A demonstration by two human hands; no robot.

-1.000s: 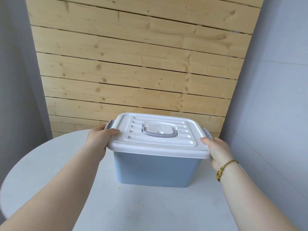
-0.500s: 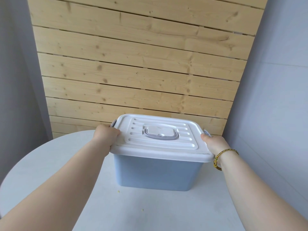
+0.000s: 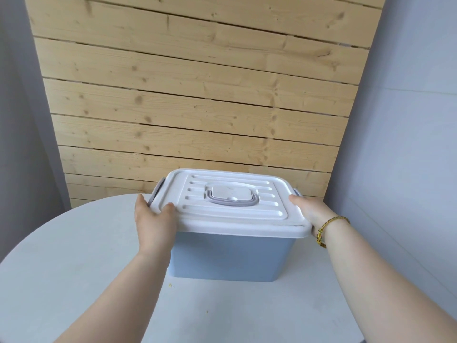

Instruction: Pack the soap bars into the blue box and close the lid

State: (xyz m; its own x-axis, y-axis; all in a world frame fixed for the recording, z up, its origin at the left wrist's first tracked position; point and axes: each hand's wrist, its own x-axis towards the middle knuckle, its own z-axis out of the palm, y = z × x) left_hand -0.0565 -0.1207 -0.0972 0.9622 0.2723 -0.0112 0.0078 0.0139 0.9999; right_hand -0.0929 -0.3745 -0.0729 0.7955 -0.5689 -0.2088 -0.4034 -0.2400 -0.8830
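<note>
Hands grip the white lid [image 3: 230, 206] at nine and three o'clock: left hand [image 3: 154, 222] fingers [image 3: 169, 209] and right hand [image 3: 312, 212] curled over its short edges, blue box [image 3: 232, 256] between.

A round white tabletop [image 3: 74, 268], flecked with a few small yellow crumbs [image 3: 170, 285], stands before a wall of horizontal pale pine planks [image 3: 197, 95], knots showing, flanked on both sides by plain grey-blue walls [image 3: 408, 120].

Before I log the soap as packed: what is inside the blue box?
Nothing inside shows. The white lid covers the blue box, whose walls are opaque, with the left hand and right hand at its ends.
</note>
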